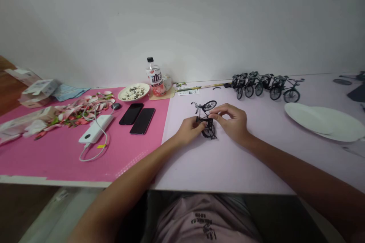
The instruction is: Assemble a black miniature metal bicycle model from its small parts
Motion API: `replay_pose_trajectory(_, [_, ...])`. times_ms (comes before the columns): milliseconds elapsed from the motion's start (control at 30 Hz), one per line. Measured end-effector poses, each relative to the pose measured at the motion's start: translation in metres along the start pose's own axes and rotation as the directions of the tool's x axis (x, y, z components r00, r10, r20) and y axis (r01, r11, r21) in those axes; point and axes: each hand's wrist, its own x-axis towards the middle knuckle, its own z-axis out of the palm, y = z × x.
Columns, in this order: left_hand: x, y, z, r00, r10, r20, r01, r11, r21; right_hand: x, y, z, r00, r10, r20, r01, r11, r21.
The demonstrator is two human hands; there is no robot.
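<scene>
Left hand (189,129) clamped on a small bike (210,121) at mid-frame, right hand (234,119) pinching at its frame. Upper centre, a bowl (123,97) holds pale and dark bits — beside it, a capped bottle (155,79), its fill level unclear. White plates (342,123) overlap at right; a box (40,90) sits far left — contents hidden.

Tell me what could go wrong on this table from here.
The small black model bicycle, thin-spoked, might bend if the left hand and right hand pinch too hard. The closely packed row of dark miniature bicycles could topple if knocked. The plastic bottle with a black cap, upright beside the shallow white bowl, might tip onto it if bumped.
</scene>
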Motion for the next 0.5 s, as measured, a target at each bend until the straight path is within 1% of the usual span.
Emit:
replay_pose_trajectory(100, [-0.0002,-0.0001,0.0004,1.0,0.014,-0.005,-0.014,0.999,0.037,0.0014,-0.0024,0.0005,1.0,0.002,-0.015,-0.001,0.999,0.033])
replay_pose_trajectory(200, [-0.0003,-0.0006,0.001,1.0,0.026,-0.003,-0.026,0.998,0.066,0.0021,-0.0049,0.0008,1.0,0.023,-0.001,-0.023,0.998,0.051])
replay_pose_trajectory(500, [-0.0011,0.0004,0.0025,0.999,0.046,0.019,-0.048,0.992,0.114,0.0013,-0.0066,0.0012,0.998,0.046,-0.03,-0.045,0.998,0.047])
